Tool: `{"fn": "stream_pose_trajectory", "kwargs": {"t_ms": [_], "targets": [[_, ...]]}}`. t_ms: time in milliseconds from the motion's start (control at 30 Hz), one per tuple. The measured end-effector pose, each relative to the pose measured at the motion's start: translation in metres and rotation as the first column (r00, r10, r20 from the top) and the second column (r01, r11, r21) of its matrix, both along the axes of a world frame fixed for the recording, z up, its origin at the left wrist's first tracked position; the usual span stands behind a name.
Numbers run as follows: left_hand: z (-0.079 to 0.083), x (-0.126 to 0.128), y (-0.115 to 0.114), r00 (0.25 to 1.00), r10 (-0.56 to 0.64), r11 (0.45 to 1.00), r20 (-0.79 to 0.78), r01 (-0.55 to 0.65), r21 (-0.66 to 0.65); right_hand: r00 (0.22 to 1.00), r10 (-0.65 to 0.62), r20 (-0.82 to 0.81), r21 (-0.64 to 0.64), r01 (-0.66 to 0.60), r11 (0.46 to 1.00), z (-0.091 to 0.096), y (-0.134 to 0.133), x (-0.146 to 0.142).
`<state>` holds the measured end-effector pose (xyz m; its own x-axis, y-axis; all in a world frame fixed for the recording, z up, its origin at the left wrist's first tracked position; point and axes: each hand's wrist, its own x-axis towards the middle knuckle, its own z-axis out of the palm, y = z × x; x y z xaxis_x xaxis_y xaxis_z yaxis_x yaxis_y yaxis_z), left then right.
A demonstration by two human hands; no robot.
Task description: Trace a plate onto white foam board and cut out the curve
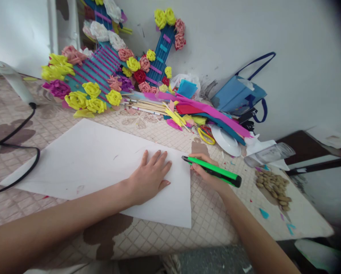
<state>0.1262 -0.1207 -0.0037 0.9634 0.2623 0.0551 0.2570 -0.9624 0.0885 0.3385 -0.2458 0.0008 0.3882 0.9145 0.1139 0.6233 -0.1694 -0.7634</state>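
A large white sheet of paper (96, 160) lies on the patterned tablecloth, its left corner sticking out under a black cable. My left hand (150, 177) rests flat on the sheet toward its right side, fingers spread. By the sheet's right edge, my right hand (206, 171) is closed around a green and black utility knife (219, 171). The knife's dark tip points left, at the sheet's upper right corner. I cannot tell whether its blade is out or touches the paper.
Paper-flower decorations (97, 72) stand along the wall. Wooden sticks (147, 105), coloured paper strips (210, 112), yellow scissors (206, 136) and a white plate (225, 140) lie behind the sheet. Peanuts (273, 186) and a clear cup (270, 154) are at right; a glue gun (15, 82) and black cable (24, 179) at left.
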Motion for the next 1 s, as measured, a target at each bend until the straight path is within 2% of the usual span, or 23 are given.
{"fn": "stream_pose_trajectory", "kwargs": {"t_ms": [767,1000], "targets": [[0.0,0.0,-0.001,1.0,-0.001,1.0,0.022,0.001,0.016,0.984,-0.175,0.023,0.05,0.174,0.983,0.0,-0.022,-0.033],[0.002,0.0,-0.002,1.0,0.003,1.0,0.007,-0.003,0.022,0.971,-0.221,0.088,0.056,0.216,0.975,0.004,-0.03,-0.046]]}}
